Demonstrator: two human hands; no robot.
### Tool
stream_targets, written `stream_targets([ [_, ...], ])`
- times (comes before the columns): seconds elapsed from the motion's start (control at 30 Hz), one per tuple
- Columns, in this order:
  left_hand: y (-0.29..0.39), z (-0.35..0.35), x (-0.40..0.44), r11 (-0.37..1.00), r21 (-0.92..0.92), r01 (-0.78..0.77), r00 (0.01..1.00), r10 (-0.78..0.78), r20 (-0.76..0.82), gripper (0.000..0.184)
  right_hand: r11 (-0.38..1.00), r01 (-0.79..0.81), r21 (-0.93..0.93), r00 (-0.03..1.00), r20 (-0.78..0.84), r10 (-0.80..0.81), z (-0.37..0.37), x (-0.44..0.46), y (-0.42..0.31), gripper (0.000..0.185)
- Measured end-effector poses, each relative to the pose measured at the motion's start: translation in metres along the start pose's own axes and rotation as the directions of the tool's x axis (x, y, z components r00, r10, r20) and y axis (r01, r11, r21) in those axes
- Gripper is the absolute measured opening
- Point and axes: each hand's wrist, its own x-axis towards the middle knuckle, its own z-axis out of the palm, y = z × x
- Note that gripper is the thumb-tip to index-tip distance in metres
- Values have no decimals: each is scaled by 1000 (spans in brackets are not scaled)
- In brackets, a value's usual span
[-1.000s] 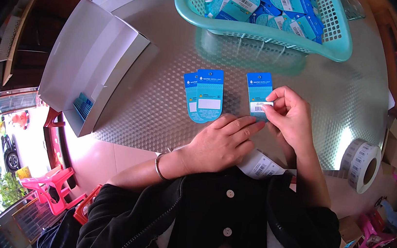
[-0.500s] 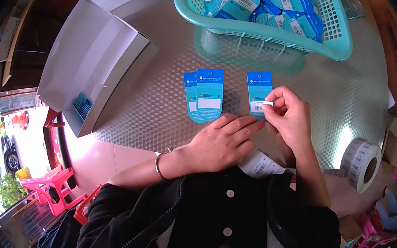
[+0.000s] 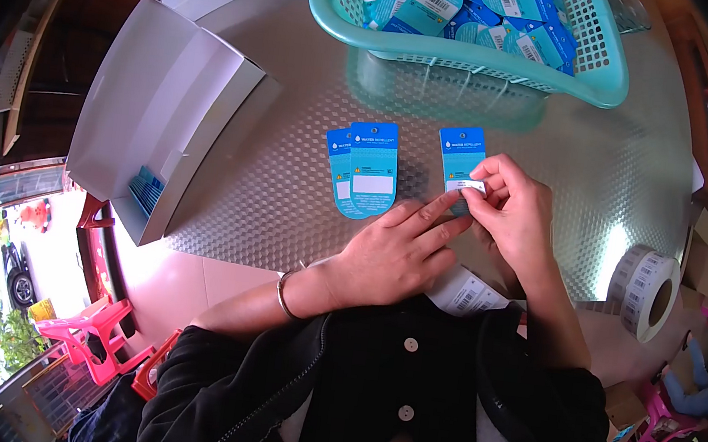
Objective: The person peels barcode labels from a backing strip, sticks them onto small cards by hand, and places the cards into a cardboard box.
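A blue "Water Repellent" hang tag lies on the table before me, its lower part covered by my fingers. My right hand pinches the edge of a white barcode sticker that sits over the tag's white panel. Stretched out from the left, my left hand lies low with its fingers apart, the index fingertip touching the sticker's lower edge. Two more tags lie overlapping to the left, the upper one showing a blank white panel. Below my hands, part of a printed label strip shows.
A turquoise basket of similar tags stands at the back of the patterned metal table. On the left, an open white box contains several tags. A label roll stands at the right edge. Pink stools are on the floor.
My left index finger has moved up and right onto the sticker's lower edge. My right fingers have shifted slightly left. At the far right, a person's legs have moved.
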Motion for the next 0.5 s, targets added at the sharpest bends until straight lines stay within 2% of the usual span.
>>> stream_targets([
  [0.1,0,-1,1,1000,-2,3,1000,-3,11,15,994,77,-80,997,-22,-79,1,-1,0,21],
  [0.3,1,-1,1,1000,9,18,999,-18,39,15,875,260,-410,960,11,-280,-3,-2,-4,30],
  [0.5,1,2,-2,999,24,22,999,-23,34,15,793,280,-542,955,69,-289,-7,0,-11,40],
])
